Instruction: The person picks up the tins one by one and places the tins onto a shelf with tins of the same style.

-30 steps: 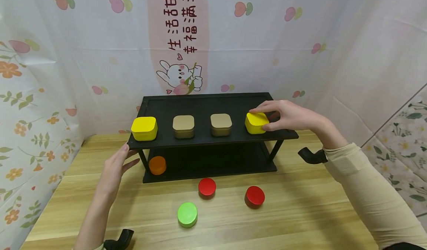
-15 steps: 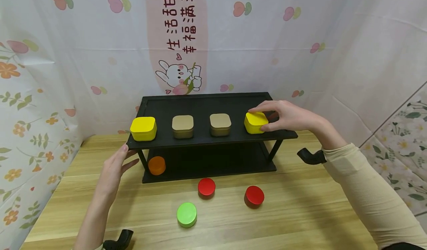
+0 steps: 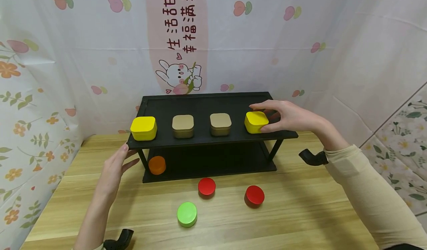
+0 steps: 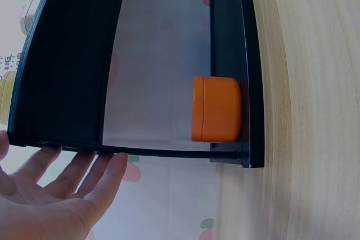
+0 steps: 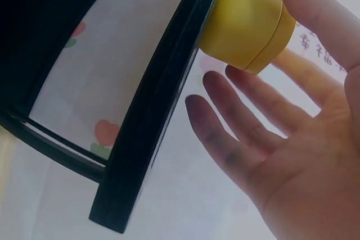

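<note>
Evidently, the work in hand is the handling of boxes on a black shelf, and the step seems to centre on its right end. At the far left, the left hand reaches up to the shelf's corner, fingers extended and touching its end, holding no box; I judge it steadies the frame. Just beside it, the left yellow box sits on the upper board, with an orange tub on the lower board. Next along the top comes the left tan box. On the table in front stand a green tub and the left red tub. The right tan box follows above, then the right red tub below.

Last, the right yellow box rests upright on the upper board. Around it the right hand is spread fairly wide, thumb at the lid's edge, at least 3 fingers apart from the box. Whether this is a grasp or a release, I cannot tell: a grasp would call for closing in evenly, a release for slipping the thumb off without nudging it.
</note>
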Tool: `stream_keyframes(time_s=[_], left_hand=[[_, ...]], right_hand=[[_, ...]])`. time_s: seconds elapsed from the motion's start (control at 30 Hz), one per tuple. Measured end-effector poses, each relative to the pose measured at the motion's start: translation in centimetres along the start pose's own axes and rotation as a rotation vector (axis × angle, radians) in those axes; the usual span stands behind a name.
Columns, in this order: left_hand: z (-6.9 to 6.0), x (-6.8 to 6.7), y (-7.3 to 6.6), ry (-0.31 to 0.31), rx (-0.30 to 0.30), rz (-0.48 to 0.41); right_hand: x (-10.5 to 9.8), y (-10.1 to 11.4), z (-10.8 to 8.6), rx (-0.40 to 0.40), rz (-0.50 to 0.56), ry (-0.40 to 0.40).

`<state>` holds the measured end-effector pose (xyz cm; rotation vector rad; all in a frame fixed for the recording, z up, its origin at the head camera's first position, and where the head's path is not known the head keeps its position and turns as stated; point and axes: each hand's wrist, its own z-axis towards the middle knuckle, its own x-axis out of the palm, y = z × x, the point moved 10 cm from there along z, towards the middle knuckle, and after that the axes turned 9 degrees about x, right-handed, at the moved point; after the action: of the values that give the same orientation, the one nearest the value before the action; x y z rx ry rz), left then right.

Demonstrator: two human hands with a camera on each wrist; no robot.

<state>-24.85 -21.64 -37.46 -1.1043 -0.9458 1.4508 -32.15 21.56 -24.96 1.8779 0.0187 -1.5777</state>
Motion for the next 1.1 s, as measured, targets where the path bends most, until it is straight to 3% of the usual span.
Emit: stream_keyframes(time_s=[0.63, 1.1], left_hand=[[0.0, 0.0, 0.0, -0.006, 0.005, -0.022], [-0.1, 0.0, -0.1, -0.005, 0.0, -0.008]], right_hand=[[-1.3, -0.7, -2.2, 0.066, 0.036, -0.195], [-1.8, 1.4, -4.8, -0.052, -0.053, -0.404]])
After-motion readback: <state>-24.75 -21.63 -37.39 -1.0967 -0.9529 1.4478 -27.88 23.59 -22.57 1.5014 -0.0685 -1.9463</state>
